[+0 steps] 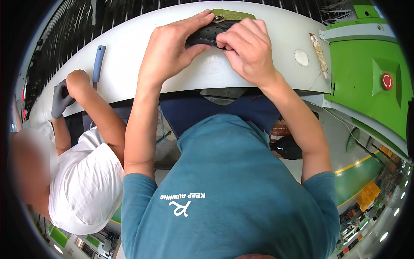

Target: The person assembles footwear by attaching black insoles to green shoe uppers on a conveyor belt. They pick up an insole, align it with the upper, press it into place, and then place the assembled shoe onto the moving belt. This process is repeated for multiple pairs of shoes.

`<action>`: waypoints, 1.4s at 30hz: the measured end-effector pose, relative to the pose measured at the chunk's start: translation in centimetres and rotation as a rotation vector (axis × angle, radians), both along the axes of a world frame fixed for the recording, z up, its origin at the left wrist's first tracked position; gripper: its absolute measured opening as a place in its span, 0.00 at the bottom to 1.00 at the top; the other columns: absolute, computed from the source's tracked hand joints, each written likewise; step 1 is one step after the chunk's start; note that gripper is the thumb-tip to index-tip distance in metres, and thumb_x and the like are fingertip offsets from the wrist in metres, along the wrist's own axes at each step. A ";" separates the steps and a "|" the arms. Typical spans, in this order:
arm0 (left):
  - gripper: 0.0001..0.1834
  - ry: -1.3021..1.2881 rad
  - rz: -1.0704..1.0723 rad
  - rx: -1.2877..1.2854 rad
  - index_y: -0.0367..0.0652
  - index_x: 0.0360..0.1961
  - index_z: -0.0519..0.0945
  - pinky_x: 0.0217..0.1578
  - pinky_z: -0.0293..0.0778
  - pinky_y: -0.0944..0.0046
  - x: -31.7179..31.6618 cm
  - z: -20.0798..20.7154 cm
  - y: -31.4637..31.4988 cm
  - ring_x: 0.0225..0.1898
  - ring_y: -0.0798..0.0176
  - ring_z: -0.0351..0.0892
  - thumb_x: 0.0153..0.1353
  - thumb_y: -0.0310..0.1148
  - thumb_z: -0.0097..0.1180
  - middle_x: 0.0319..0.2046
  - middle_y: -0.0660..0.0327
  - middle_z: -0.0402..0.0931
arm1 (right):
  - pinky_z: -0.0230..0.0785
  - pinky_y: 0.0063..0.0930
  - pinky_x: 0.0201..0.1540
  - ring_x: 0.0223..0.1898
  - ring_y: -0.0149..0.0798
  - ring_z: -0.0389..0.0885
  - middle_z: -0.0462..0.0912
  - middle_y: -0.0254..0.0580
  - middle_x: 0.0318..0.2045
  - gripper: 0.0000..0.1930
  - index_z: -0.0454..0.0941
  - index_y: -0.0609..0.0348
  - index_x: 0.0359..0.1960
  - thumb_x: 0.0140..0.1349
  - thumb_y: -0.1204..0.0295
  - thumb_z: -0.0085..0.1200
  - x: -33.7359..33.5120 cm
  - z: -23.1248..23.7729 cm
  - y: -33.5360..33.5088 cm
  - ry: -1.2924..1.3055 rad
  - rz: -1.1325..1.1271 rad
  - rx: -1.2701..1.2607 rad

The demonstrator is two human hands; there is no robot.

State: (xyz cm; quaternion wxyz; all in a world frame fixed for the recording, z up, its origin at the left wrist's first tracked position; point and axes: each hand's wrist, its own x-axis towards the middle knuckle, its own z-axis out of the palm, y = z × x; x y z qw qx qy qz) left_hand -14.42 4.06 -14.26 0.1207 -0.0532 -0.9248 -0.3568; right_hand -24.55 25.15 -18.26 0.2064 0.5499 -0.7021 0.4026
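At the far edge of the white worktop (120, 64), a black perforated shoe upper (202, 36) lies around an olive-green shoe last (233, 16). A metal ring shows in the last. My left hand (168, 49) grips the left side of the upper, its fingers over the far side and its thumb along the near edge. On the right, my right hand (250, 49) has its fingers curled, with thumb and forefinger closed on the near edge of the upper. My fingers hide part of the upper and last.
A blue-handled tool (99, 62) lies left on the worktop; beside it a co-worker's gloved hand (61, 101) and bare hand. To the right are a white disc (301, 57), a pale wrapped stick (319, 56) with thread, and a green machine (362, 73) with a red button (387, 81).
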 end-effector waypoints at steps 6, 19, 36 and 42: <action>0.34 -0.005 0.054 -0.013 0.41 0.68 0.86 0.63 0.84 0.58 -0.3 -0.2 -0.4 0.61 0.53 0.91 0.58 0.23 0.79 0.63 0.51 0.88 | 0.72 0.36 0.50 0.39 0.41 0.84 0.87 0.32 0.33 0.11 0.88 0.54 0.36 0.53 0.79 0.75 -0.3 4.2 -1.1 0.033 -0.027 0.176; 0.20 0.287 0.161 0.090 0.31 0.51 0.91 0.53 0.88 0.60 -1.9 -0.9 0.6 0.52 0.53 0.95 0.57 0.23 0.82 0.53 0.45 0.92 | 0.84 0.44 0.44 0.42 0.53 0.90 0.90 0.46 0.47 0.11 0.83 0.59 0.35 0.57 0.74 0.76 -6.2 2.2 -1.7 -0.071 0.195 -0.028; 0.07 0.330 0.213 0.209 0.33 0.40 0.93 0.53 0.88 0.57 -2.9 -2.0 1.3 0.50 0.52 0.96 0.60 0.19 0.77 0.47 0.48 0.94 | 0.87 0.31 0.45 0.38 0.34 0.93 0.96 0.46 0.38 0.14 0.88 0.64 0.33 0.48 0.79 0.84 -8.3 4.6 -2.3 -0.862 0.158 0.189; 0.05 0.311 0.174 0.165 0.37 0.39 0.95 0.53 0.87 0.66 -3.1 -1.8 0.4 0.48 0.63 0.96 0.62 0.23 0.77 0.46 0.56 0.96 | 0.85 0.32 0.52 0.44 0.34 0.92 0.95 0.42 0.46 0.17 0.89 0.63 0.39 0.51 0.74 0.85 -7.9 2.8 -0.7 -0.762 0.161 0.048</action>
